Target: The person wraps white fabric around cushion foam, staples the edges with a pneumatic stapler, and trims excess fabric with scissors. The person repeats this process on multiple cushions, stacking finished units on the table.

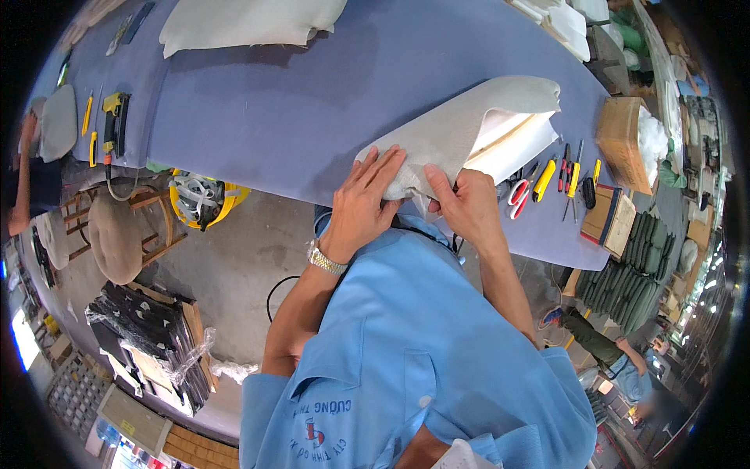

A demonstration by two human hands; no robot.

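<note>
A light grey fabric cover [445, 129] lies at the near edge of the blue table, wrapped around a padded piece. Its right end gapes, showing a white inner layer [531, 148] and a pale brown strip inside. My left hand [361, 199], with a metal watch at the wrist, rests on the cover's near left corner, fingers stretched out flat. The right hand [473, 207] is closed on the near edge of the fabric, thumb on top and fingers curled inward. What lies under its fingers is partly hidden.
Red-handled scissors [519, 195], yellow cutters [544, 181] and screwdrivers lie to the right, near a cardboard box [623, 144]. A staple gun [116, 125] with a hose lies at the left. Another grey covered piece [250, 23] is at the back. A yellow helmet [234, 205] sits below the table edge.
</note>
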